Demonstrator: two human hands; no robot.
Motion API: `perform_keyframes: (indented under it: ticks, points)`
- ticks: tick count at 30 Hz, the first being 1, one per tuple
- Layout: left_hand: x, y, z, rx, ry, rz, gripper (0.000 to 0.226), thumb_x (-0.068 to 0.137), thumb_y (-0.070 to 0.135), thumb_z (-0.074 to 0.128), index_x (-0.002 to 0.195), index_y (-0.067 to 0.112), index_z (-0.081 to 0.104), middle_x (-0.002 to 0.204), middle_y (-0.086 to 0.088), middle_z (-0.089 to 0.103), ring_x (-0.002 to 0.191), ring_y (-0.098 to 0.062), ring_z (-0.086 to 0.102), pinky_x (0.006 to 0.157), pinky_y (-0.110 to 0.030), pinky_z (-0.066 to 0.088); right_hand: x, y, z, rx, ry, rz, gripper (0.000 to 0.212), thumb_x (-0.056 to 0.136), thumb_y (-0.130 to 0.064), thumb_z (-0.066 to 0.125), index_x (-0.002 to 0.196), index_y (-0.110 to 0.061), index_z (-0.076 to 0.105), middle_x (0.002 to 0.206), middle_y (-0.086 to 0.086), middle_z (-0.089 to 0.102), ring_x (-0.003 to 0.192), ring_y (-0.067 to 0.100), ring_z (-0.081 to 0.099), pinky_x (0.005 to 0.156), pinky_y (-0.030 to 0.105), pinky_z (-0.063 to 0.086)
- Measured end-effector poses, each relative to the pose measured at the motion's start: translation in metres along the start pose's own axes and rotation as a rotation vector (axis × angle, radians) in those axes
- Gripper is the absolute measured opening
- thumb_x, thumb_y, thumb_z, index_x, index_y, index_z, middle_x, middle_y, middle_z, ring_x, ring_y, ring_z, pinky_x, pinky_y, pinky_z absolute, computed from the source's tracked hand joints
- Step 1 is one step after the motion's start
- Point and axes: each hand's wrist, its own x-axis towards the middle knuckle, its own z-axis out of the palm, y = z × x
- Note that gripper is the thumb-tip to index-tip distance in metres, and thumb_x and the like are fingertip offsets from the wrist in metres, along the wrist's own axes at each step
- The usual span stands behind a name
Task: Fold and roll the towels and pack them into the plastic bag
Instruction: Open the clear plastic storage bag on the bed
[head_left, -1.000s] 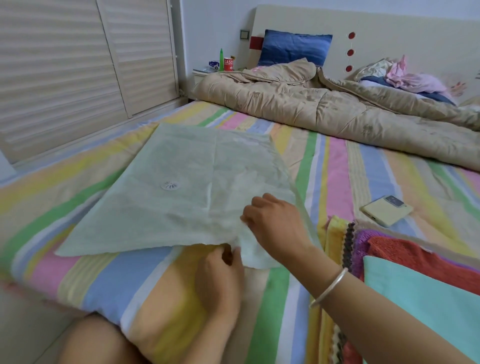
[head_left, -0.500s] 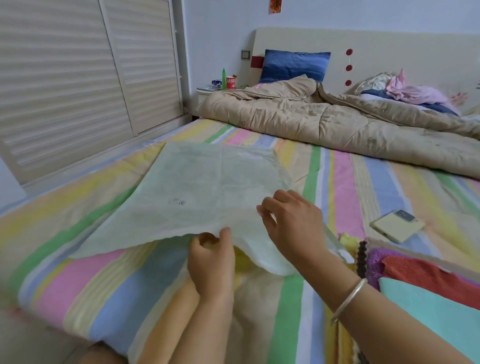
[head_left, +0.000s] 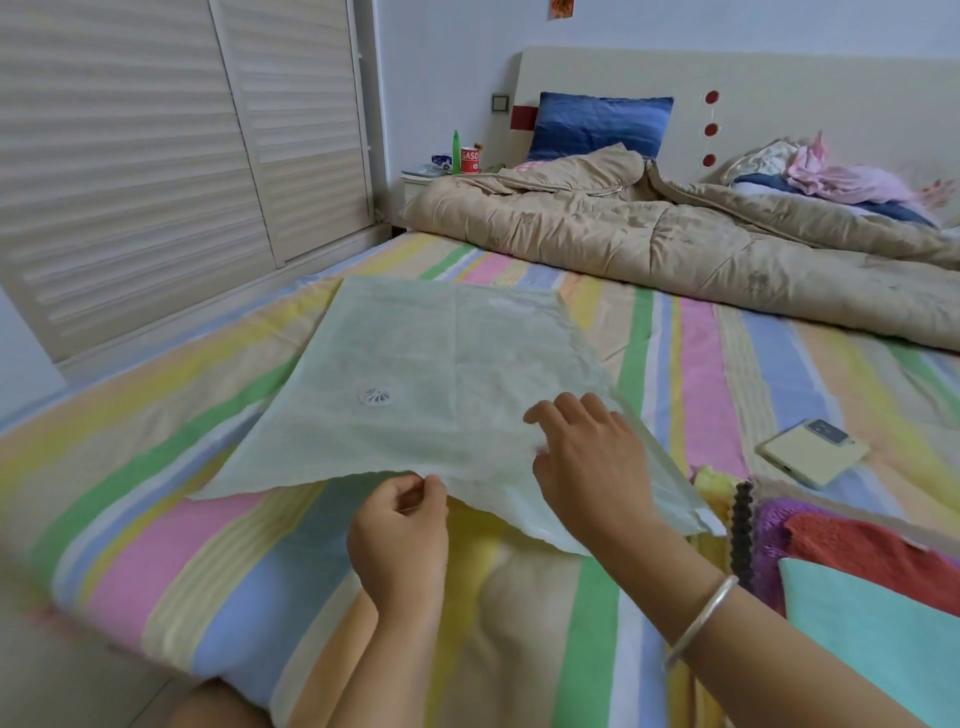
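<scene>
Pale green see-through bag (head_left: 441, 364) lies flat on the striped bed (head_left: 208, 545), white round valve (head_left: 375, 397) facing up, its near edge lifted where my left hand (head_left: 400, 535) pinches it. My right hand (head_left: 592, 467) sits on the bag's near right part with fingers loosely bent, and I can't tell if it grips the film. Stacked towels (head_left: 872, 639) are just beside that corner, a phone (head_left: 813, 452) lies beyond them, and a beige quilt (head_left: 675, 234) is bunched at the head end.
</scene>
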Motion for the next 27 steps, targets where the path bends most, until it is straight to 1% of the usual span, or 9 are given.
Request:
perform_keyframes:
  ticks: [3,7,11,14,18,20,22,25,27]
  points:
    - [-0.003,-0.002,0.004,0.025,-0.024,0.070,0.014,0.083,0.021,0.070,0.070,0.024,0.064,0.067,0.005,0.069,0.071,-0.019,0.067,0.073,-0.038,0.055,-0.001,-0.015,0.007,0.059,-0.047,-0.136,0.043,0.061,-0.019,0.076,0.102,-0.025,0.064,0.092,-0.003,0.060,0.081,0.023,0.057,0.063,0.033,0.047]
    - [-0.014,0.001,0.007,0.084,-0.048,0.147,0.020,0.083,0.022,0.071,0.065,0.022,0.062,0.064,0.008,0.067,0.066,-0.010,0.063,0.065,-0.032,0.049,0.001,-0.034,0.017,0.125,-0.024,-0.343,0.015,0.069,-0.018,0.063,0.082,-0.025,0.066,0.078,-0.006,0.059,0.074,0.019,0.055,0.061,0.030,0.041]
    - [-0.005,-0.012,0.002,0.220,-0.015,0.122,0.019,0.081,0.020,0.069,0.064,0.022,0.060,0.063,0.010,0.063,0.067,-0.017,0.061,0.063,-0.031,0.043,0.021,-0.038,0.012,0.174,0.065,-0.255,0.011,0.075,-0.023,0.072,0.065,-0.022,0.065,0.059,-0.005,0.054,0.065,0.021,0.053,0.056,0.029,0.038]
    - [-0.006,-0.033,-0.002,0.369,-0.036,0.024,0.016,0.080,0.021,0.066,0.066,0.023,0.060,0.062,0.010,0.058,0.068,-0.020,0.056,0.062,-0.029,0.037,0.049,-0.038,-0.005,0.265,0.153,-0.104,0.007,0.077,-0.023,0.069,0.071,-0.020,0.069,0.064,-0.003,0.061,0.066,0.024,0.056,0.056,0.031,0.043]
    - [0.000,-0.044,-0.006,0.395,-0.094,-0.051,0.014,0.082,0.022,0.064,0.070,0.025,0.058,0.071,0.007,0.064,0.076,-0.021,0.061,0.065,-0.029,0.042,0.078,-0.029,-0.024,0.334,0.254,0.040,0.001,0.078,-0.019,0.071,0.077,-0.020,0.072,0.071,-0.003,0.066,0.071,0.025,0.058,0.057,0.033,0.046]
    - [0.007,-0.032,-0.007,0.342,-0.134,-0.082,0.008,0.082,0.028,0.065,0.078,0.025,0.059,0.078,0.008,0.066,0.085,-0.021,0.064,0.072,-0.030,0.047,0.077,-0.027,-0.024,0.315,0.237,0.025,0.001,0.079,-0.020,0.071,0.079,-0.020,0.072,0.072,-0.003,0.066,0.071,0.024,0.058,0.057,0.033,0.046]
    - [0.013,-0.012,-0.010,0.161,-0.117,-0.125,0.020,0.080,0.039,0.070,0.082,0.022,0.060,0.081,0.007,0.066,0.085,-0.020,0.064,0.079,-0.034,0.050,0.069,-0.028,-0.020,0.303,0.205,0.001,0.002,0.081,-0.020,0.070,0.079,-0.020,0.071,0.071,-0.004,0.064,0.070,0.022,0.056,0.058,0.033,0.045]
    - [0.020,0.021,-0.020,-0.129,-0.029,-0.142,0.033,0.081,0.046,0.070,0.074,0.017,0.057,0.069,0.005,0.060,0.068,-0.016,0.058,0.067,-0.034,0.046,0.055,-0.028,-0.016,0.290,0.157,0.005,0.003,0.081,-0.020,0.068,0.078,-0.019,0.069,0.071,-0.005,0.064,0.068,0.021,0.056,0.058,0.034,0.045]
    - [0.029,0.035,-0.031,-0.190,0.048,-0.091,0.027,0.082,0.040,0.071,0.074,0.017,0.058,0.066,0.007,0.058,0.062,-0.014,0.054,0.063,-0.031,0.043,0.049,-0.027,-0.015,0.283,0.131,0.007,0.002,0.080,-0.018,0.069,0.078,-0.020,0.069,0.071,-0.006,0.065,0.068,0.021,0.056,0.058,0.033,0.045]
